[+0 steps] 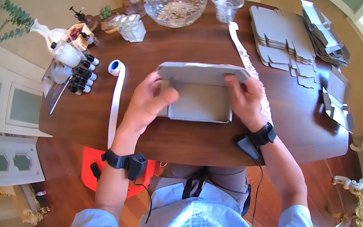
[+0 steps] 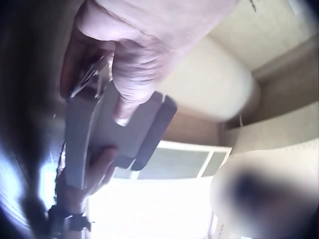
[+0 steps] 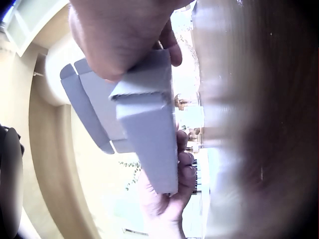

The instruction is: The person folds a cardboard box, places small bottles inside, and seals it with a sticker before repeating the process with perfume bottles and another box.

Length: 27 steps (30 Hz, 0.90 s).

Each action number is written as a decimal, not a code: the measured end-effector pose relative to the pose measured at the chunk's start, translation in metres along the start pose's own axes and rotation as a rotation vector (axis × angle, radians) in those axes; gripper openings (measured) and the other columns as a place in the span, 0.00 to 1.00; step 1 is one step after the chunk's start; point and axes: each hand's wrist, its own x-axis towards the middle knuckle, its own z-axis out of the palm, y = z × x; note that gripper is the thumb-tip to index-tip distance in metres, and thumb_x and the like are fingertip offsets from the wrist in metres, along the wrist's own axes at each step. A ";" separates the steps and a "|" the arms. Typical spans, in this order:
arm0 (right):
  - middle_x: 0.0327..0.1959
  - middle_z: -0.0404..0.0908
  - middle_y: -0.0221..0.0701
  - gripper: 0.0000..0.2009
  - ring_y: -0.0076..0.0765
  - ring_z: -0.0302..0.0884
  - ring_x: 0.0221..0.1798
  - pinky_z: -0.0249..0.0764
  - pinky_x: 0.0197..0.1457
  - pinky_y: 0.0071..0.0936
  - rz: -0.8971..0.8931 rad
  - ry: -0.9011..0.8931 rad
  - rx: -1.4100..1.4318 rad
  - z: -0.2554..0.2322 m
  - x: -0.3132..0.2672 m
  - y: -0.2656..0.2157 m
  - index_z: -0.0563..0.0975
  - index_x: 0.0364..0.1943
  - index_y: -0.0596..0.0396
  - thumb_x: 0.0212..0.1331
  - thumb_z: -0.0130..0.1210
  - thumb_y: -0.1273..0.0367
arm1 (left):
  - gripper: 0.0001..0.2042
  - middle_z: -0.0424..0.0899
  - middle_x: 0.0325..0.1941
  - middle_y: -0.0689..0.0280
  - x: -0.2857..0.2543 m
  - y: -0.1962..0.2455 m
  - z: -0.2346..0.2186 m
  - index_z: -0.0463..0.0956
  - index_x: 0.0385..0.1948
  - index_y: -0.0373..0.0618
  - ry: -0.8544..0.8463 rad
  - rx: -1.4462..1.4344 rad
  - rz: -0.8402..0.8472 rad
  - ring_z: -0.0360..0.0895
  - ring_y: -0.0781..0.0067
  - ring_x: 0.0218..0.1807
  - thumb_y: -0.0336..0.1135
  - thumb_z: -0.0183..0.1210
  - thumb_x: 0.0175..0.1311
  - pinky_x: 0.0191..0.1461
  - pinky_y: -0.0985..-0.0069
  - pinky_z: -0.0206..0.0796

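A grey cardboard box (image 1: 202, 102) is held above the front of the brown table, its inside facing up. The left hand (image 1: 148, 101) grips its left end, thumb over the wall. At the far right corner the right hand (image 1: 247, 102) pinches the wall, thumb inside. In the left wrist view the left thumb lies against the box (image 2: 75, 144), and a lid flap with rounded corners stands out from it. The right wrist view shows the right hand (image 3: 119, 40) on one end of the box (image 3: 149, 144), with the left hand (image 3: 167, 204) at the other.
A paper tape roll (image 1: 114, 67) trails a strip to the table's front edge. Flattened grey boxes (image 1: 279, 34) are stacked at the back right, a part-folded one (image 1: 335, 100) beside them. Bottles (image 1: 84, 76) stand left; a glass bowl (image 1: 175, 8) and a plastic cup (image 1: 225, 11) stand behind.
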 end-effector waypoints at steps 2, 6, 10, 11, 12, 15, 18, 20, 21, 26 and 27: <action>0.40 0.88 0.38 0.08 0.33 0.87 0.43 0.81 0.49 0.29 0.079 -0.055 0.059 0.003 0.003 -0.007 0.83 0.46 0.61 0.64 0.61 0.77 | 0.23 0.86 0.51 0.64 0.000 -0.006 0.012 0.77 0.58 0.38 0.201 0.431 0.099 0.80 0.75 0.52 0.30 0.70 0.61 0.58 0.74 0.71; 0.38 0.88 0.39 0.09 0.37 0.87 0.42 0.81 0.49 0.30 0.170 -0.087 0.116 0.005 0.005 0.004 0.82 0.41 0.62 0.57 0.66 0.75 | 0.16 0.85 0.43 0.68 0.007 -0.020 0.009 0.80 0.52 0.37 0.330 0.295 0.241 0.79 0.80 0.43 0.28 0.67 0.63 0.50 0.78 0.72; 0.27 0.84 0.34 0.07 0.26 0.80 0.30 0.75 0.34 0.27 0.375 -0.189 0.050 -0.002 0.007 0.006 0.81 0.37 0.64 0.60 0.63 0.73 | 0.10 0.84 0.43 0.70 0.007 -0.021 0.013 0.80 0.48 0.38 0.399 0.242 0.202 0.77 0.83 0.44 0.29 0.65 0.68 0.48 0.80 0.71; 0.26 0.84 0.32 0.08 0.23 0.79 0.29 0.73 0.32 0.26 0.456 -0.182 0.066 -0.003 0.008 -0.002 0.81 0.36 0.64 0.63 0.62 0.70 | 0.08 0.84 0.39 0.71 0.007 -0.020 0.013 0.81 0.43 0.38 0.429 0.184 0.224 0.76 0.84 0.41 0.30 0.65 0.68 0.45 0.81 0.69; 0.25 0.83 0.30 0.10 0.21 0.79 0.28 0.71 0.29 0.25 0.536 -0.177 0.085 -0.003 0.009 -0.006 0.81 0.34 0.63 0.66 0.62 0.68 | 0.08 0.84 0.39 0.71 0.007 -0.021 0.011 0.81 0.43 0.38 0.436 0.181 0.225 0.76 0.84 0.41 0.30 0.65 0.68 0.45 0.81 0.69; 0.30 0.84 0.29 0.16 0.22 0.81 0.29 0.76 0.28 0.26 0.641 -0.250 0.401 -0.002 0.010 0.000 0.82 0.40 0.62 0.76 0.56 0.60 | 0.11 0.80 0.36 0.74 0.010 -0.026 -0.011 0.82 0.42 0.37 0.432 0.079 -0.137 0.71 0.88 0.37 0.37 0.66 0.70 0.40 0.82 0.65; 0.38 0.85 0.35 0.19 0.27 0.83 0.31 0.85 0.32 0.32 0.845 -0.350 0.872 -0.008 0.012 0.003 0.77 0.54 0.64 0.81 0.46 0.58 | 0.19 0.76 0.32 0.76 0.010 -0.030 -0.005 0.83 0.43 0.32 0.455 -0.154 -0.100 0.67 0.89 0.33 0.45 0.66 0.71 0.37 0.81 0.61; 0.42 0.85 0.38 0.21 0.32 0.86 0.33 0.86 0.33 0.33 0.855 -0.337 0.872 -0.007 0.013 -0.001 0.73 0.60 0.65 0.82 0.43 0.59 | 0.18 0.75 0.29 0.76 0.010 -0.037 -0.007 0.84 0.43 0.33 0.469 -0.125 -0.078 0.67 0.88 0.32 0.44 0.66 0.72 0.37 0.81 0.61; 0.43 0.85 0.39 0.21 0.35 0.87 0.35 0.86 0.33 0.32 0.842 -0.359 0.859 -0.009 0.014 -0.007 0.72 0.61 0.67 0.81 0.48 0.59 | 0.18 0.75 0.28 0.76 0.009 -0.036 -0.005 0.84 0.43 0.33 0.530 -0.042 -0.022 0.67 0.88 0.31 0.44 0.65 0.72 0.36 0.80 0.61; 0.42 0.85 0.39 0.22 0.34 0.87 0.35 0.85 0.33 0.28 0.720 -0.413 0.418 0.000 0.010 -0.018 0.73 0.59 0.68 0.74 0.57 0.62 | 0.16 0.77 0.27 0.76 0.002 -0.014 0.017 0.84 0.40 0.32 0.656 0.184 0.271 0.66 0.86 0.29 0.41 0.65 0.72 0.33 0.80 0.61; 0.41 0.85 0.38 0.20 0.33 0.87 0.34 0.84 0.31 0.27 0.658 -0.366 0.354 0.000 0.010 -0.014 0.74 0.58 0.67 0.75 0.55 0.62 | 0.14 0.77 0.27 0.77 0.002 -0.007 0.025 0.84 0.39 0.32 0.660 0.101 0.268 0.66 0.87 0.31 0.38 0.64 0.73 0.34 0.80 0.60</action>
